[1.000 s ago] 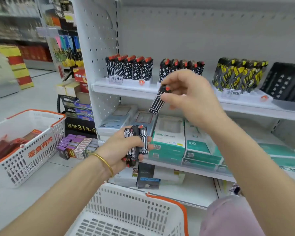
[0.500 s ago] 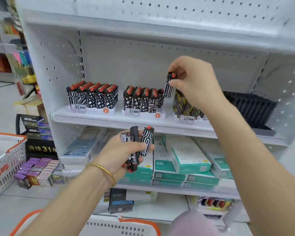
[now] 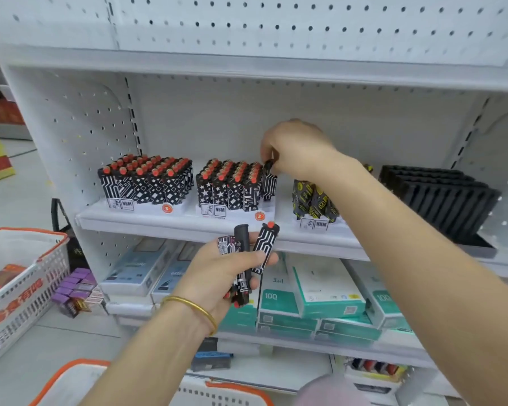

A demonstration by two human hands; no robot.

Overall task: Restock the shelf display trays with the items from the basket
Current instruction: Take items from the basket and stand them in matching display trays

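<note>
My right hand point(image 3: 298, 148) pinches a black-and-white patterned lighter point(image 3: 269, 180) by its top and holds it upright at the right end of the middle display tray point(image 3: 235, 213) on the shelf. That tray holds several similar red-capped lighters. My left hand point(image 3: 226, 276), with a gold bangle on the wrist, grips a bunch of lighters point(image 3: 247, 253) below the shelf edge. A white basket with an orange rim point(image 3: 147, 388) sits at the bottom edge, below my arms.
A full lighter tray point(image 3: 147, 183) stands to the left, a tray of yellow-black lighters point(image 3: 314, 200) to the right, then an empty black tray point(image 3: 440, 197). Boxed goods point(image 3: 314, 291) fill the shelf beneath. A second basket point(image 3: 15, 285) stands on the floor at left.
My right hand has carried its lighter from chest height up and down to the right end of the middle tray. The view has moved closer to the shelf. My left hand keeps its bunch.
</note>
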